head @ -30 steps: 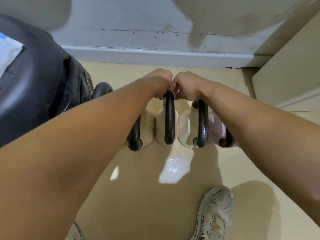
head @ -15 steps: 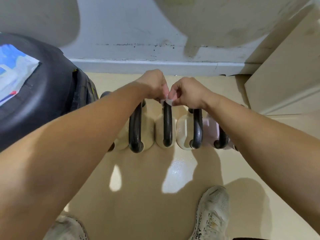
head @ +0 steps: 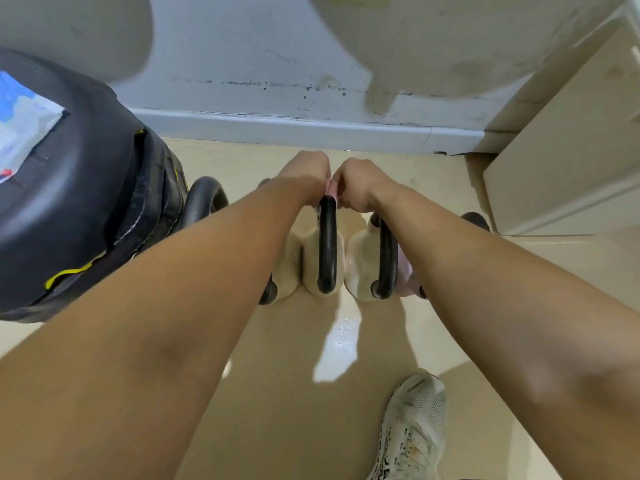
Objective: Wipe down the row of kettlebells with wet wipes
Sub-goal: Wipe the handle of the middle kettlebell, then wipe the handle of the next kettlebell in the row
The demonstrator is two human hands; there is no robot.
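A row of kettlebells with black handles stands on the beige floor near the wall. The middle one [head: 327, 251] has a cream body; beside it on the right is another cream one [head: 385, 261], then a pinkish one [head: 406, 275]. My left hand [head: 306, 176] and my right hand [head: 356, 183] meet at the far end of the middle handle. Both pinch a small pale wet wipe [head: 331, 190] against it. Most of the wipe is hidden by my fingers. My left forearm covers the kettlebell further left [head: 287, 268].
A big black padded bag [head: 79, 202] with a blue-and-white packet [head: 20, 136] on top fills the left. Another black handle [head: 202, 199] pokes out beside it. A white baseboard [head: 311, 131] runs behind. A beige cabinet [head: 568, 174] is at right. My shoe [head: 414, 427] is below.
My hands have closed together at the far end of the middle handle, hiding more of the wipe. The camera has shifted slightly.
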